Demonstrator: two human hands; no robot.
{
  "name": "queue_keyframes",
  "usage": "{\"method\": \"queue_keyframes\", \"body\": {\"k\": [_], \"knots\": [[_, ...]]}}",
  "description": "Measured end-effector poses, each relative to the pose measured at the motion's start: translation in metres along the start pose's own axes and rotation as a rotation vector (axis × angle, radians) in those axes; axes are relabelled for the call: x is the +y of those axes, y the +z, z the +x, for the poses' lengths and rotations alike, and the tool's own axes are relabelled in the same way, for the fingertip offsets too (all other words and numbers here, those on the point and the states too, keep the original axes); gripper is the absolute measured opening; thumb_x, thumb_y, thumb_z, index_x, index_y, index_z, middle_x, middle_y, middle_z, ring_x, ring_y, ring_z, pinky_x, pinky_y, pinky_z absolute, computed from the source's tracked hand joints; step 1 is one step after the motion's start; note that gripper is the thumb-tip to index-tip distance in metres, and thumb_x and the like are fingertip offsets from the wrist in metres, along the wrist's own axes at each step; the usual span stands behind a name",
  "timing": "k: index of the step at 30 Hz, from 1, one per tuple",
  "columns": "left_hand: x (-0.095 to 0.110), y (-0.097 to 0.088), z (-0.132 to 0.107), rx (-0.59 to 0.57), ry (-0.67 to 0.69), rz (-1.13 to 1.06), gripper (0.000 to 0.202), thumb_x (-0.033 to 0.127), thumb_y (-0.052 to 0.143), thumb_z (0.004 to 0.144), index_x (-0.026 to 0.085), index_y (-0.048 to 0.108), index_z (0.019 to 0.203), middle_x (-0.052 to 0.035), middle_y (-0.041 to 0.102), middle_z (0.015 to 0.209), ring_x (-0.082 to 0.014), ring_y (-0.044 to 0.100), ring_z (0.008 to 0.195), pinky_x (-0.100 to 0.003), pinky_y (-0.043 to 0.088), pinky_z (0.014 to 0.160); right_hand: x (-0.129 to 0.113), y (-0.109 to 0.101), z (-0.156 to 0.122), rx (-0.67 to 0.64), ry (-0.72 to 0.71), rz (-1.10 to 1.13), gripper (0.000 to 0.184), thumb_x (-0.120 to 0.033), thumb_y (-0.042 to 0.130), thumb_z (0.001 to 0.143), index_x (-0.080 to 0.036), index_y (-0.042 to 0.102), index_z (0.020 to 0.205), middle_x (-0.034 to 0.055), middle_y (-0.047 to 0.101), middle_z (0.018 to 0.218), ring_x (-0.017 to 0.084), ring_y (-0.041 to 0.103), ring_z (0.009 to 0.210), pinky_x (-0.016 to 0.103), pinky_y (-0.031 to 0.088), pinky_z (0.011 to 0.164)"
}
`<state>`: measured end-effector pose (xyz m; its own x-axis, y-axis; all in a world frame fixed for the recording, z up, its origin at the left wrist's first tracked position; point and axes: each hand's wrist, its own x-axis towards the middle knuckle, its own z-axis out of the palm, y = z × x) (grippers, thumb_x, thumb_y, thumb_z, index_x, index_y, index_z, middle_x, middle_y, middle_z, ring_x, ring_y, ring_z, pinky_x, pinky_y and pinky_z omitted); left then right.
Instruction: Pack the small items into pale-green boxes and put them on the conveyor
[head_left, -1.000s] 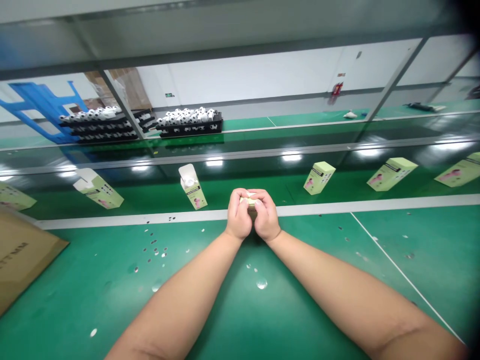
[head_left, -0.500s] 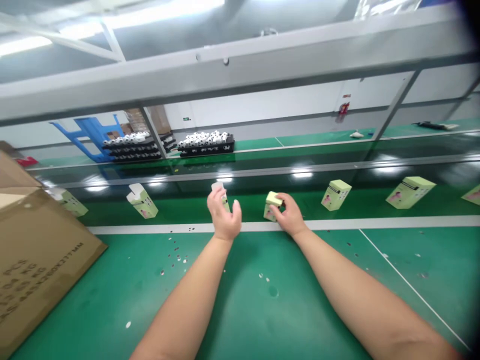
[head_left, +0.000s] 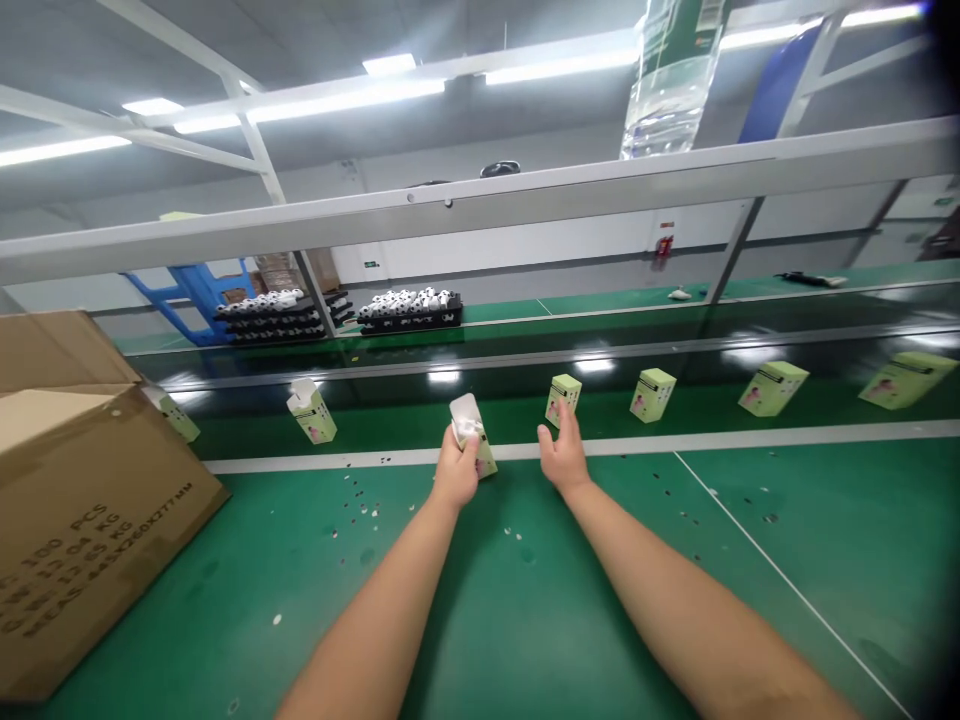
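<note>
My left hand [head_left: 456, 472] is closed around a small light-green carton [head_left: 486, 458], whose white top flap stands up open. The carton is tilted near the white edge strip of the green table. To the right, my right hand [head_left: 564, 455] has its fingers apart and holds nothing. Just behind its fingertips stands a closed green carton [head_left: 564, 392]; whether they touch it I cannot tell. Another closed carton [head_left: 652, 395] stands further right. Left of my hands is a carton with raised white flaps [head_left: 312, 412].
A large brown cardboard box [head_left: 112, 510] stands at the left. More green cartons [head_left: 774, 388] line the dark belt. Black trays of white-and-black pieces [head_left: 411, 308] sit beyond it. A metal rail [head_left: 360, 215] crosses above, with a clear bottle [head_left: 667, 100] on it. Small scraps dot the table.
My left hand has taken hold of the open-flapped carton and drawn it closer. My right hand has let go of the closed carton and pulled back slightly. The view has tilted upward.
</note>
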<state>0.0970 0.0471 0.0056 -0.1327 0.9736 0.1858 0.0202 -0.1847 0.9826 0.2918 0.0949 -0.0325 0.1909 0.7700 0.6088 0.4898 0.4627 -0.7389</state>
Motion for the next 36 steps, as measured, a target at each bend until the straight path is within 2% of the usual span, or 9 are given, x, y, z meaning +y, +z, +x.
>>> {"method": "queue_keyframes", "body": {"k": [3, 7, 10, 14, 18, 24, 29, 32, 36], "knots": [[-0.002, 0.017, -0.035, -0.135, 0.103, 0.036, 0.048, 0.051, 0.053, 0.089, 0.024, 0.046, 0.128, -0.0068, 0.062, 0.106, -0.0172, 0.061, 0.087, -0.031, 0.051, 0.081, -0.035, 0.015, -0.049, -0.084, 0.304, 0.493, 0.052, -0.049, 0.035, 0.094, -0.019, 0.045, 0.136, 0.0134, 0.055, 0.133, 0.024, 0.060, 0.114, 0.042, 0.050, 0.096], [0.002, 0.024, -0.061, -0.234, 0.241, -0.024, 0.053, 0.062, 0.037, 0.091, 0.020, 0.052, 0.119, -0.0088, 0.061, 0.113, -0.0212, 0.058, 0.103, -0.034, 0.045, 0.095, -0.069, 0.027, -0.089, -0.063, 0.543, 0.704, 0.046, -0.055, 0.036, 0.092, -0.022, 0.061, 0.112, 0.0068, 0.067, 0.111, 0.022, 0.063, 0.102, 0.035, 0.051, 0.089], [0.006, 0.023, -0.065, -0.186, 0.175, -0.105, 0.054, 0.059, 0.023, 0.095, 0.019, 0.054, 0.112, -0.0077, 0.062, 0.105, -0.0198, 0.059, 0.097, -0.031, 0.047, 0.089, -0.082, 0.025, -0.091, -0.078, 0.573, 0.759, 0.044, -0.057, 0.038, 0.091, -0.022, 0.062, 0.102, 0.0044, 0.068, 0.103, 0.021, 0.063, 0.095, 0.033, 0.051, 0.083], [0.009, 0.022, -0.063, -0.199, 0.046, -0.190, 0.023, 0.036, 0.043, 0.092, 0.020, 0.054, 0.107, -0.0024, 0.063, 0.097, -0.0164, 0.060, 0.087, -0.027, 0.048, 0.080, -0.093, 0.017, -0.085, -0.108, 0.531, 0.782, 0.035, -0.055, 0.045, 0.088, -0.023, 0.058, 0.093, 0.0013, 0.066, 0.090, 0.019, 0.061, 0.084, 0.030, 0.050, 0.075], [0.015, 0.021, -0.066, -0.231, -0.013, -0.225, 0.025, 0.023, 0.044, 0.087, 0.021, 0.055, 0.110, -0.0020, 0.063, 0.097, -0.0163, 0.060, 0.086, -0.027, 0.047, 0.078, -0.104, 0.013, -0.087, -0.146, 0.565, 0.736, 0.027, -0.048, 0.047, 0.086, -0.024, 0.057, 0.096, -0.0001, 0.064, 0.086, 0.018, 0.061, 0.078, 0.029, 0.049, 0.069], [0.022, 0.012, -0.080, -0.147, 0.137, -0.183, 0.036, 0.013, 0.047, 0.080, 0.022, 0.051, 0.115, -0.0018, 0.061, 0.106, -0.0155, 0.059, 0.096, -0.028, 0.046, 0.088, -0.126, 0.015, -0.091, -0.062, 0.408, 0.798, 0.040, -0.020, 0.055, 0.071, -0.025, 0.051, 0.110, 0.0013, 0.064, 0.102, 0.018, 0.062, 0.091, 0.031, 0.051, 0.082], [0.024, 0.001, -0.081, -0.115, 0.282, 0.011, 0.008, 0.017, 0.052, 0.078, 0.018, 0.058, 0.083, -0.0026, 0.061, 0.096, -0.0167, 0.059, 0.094, -0.031, 0.046, 0.090, -0.127, 0.006, -0.087, -0.023, 0.315, 0.756, 0.003, -0.021, 0.055, 0.068, -0.019, 0.054, 0.070, 0.0049, 0.065, 0.099, 0.019, 0.062, 0.089, 0.034, 0.051, 0.083], [0.027, -0.009, -0.079, -0.179, 0.317, 0.087, 0.016, 0.016, 0.048, 0.079, 0.017, 0.064, 0.080, -0.0062, 0.064, 0.106, -0.0196, 0.059, 0.104, -0.035, 0.044, 0.097, -0.117, -0.007, -0.085, -0.053, 0.143, 0.554, 0.013, -0.021, 0.051, 0.071, -0.019, 0.062, 0.065, 0.0064, 0.067, 0.095, 0.021, 0.063, 0.094, 0.038, 0.049, 0.090], [0.034, -0.022, -0.081, -0.267, 0.353, 0.234, 0.024, 0.028, 0.050, 0.087, 0.017, 0.070, 0.092, -0.0084, 0.065, 0.116, -0.0212, 0.058, 0.111, -0.037, 0.040, 0.103, -0.109, -0.026, -0.085, -0.182, -0.104, 0.360, 0.027, -0.024, 0.046, 0.081, -0.021, 0.072, 0.082, 0.0063, 0.069, 0.106, 0.022, 0.062, 0.106, 0.040, 0.045, 0.100]]}}
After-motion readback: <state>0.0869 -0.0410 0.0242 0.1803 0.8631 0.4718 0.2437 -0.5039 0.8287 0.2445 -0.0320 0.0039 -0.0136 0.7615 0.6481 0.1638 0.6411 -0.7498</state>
